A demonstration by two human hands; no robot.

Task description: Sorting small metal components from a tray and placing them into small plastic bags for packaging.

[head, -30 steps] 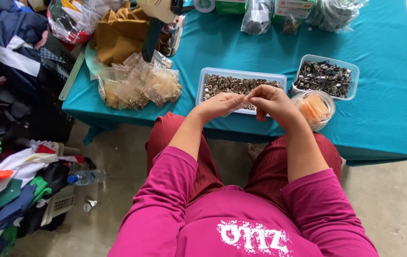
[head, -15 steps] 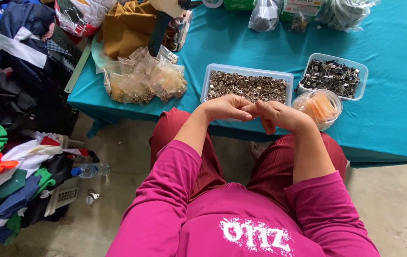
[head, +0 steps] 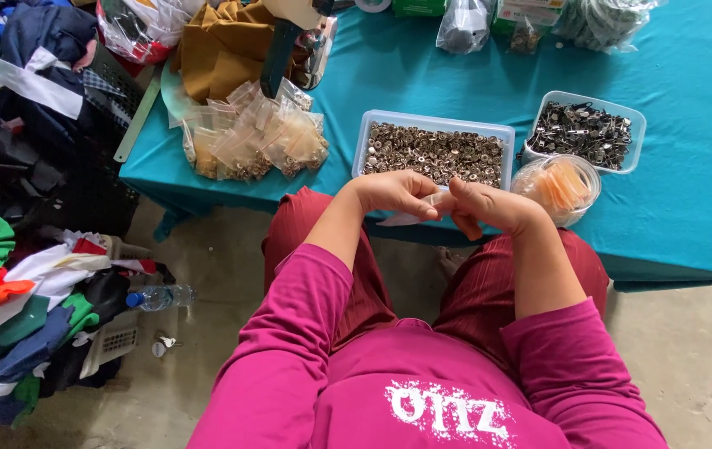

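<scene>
The left hand (head: pixel 393 193) and right hand (head: pixel 489 206) had drawn back from over the tray of metal studs (head: pixel 432 154) toward the table edge, together pinching a small clear bag (head: pixel 406 219) between them, seemingly filled for closing

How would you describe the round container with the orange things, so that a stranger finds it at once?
Start at the teal table and go to its front edge, just beyond the person's right hand. There stands a small round clear tub of orange pieces. Its neighbours are rectangular trays of dark metal parts; it alone is round and orange inside.
</scene>
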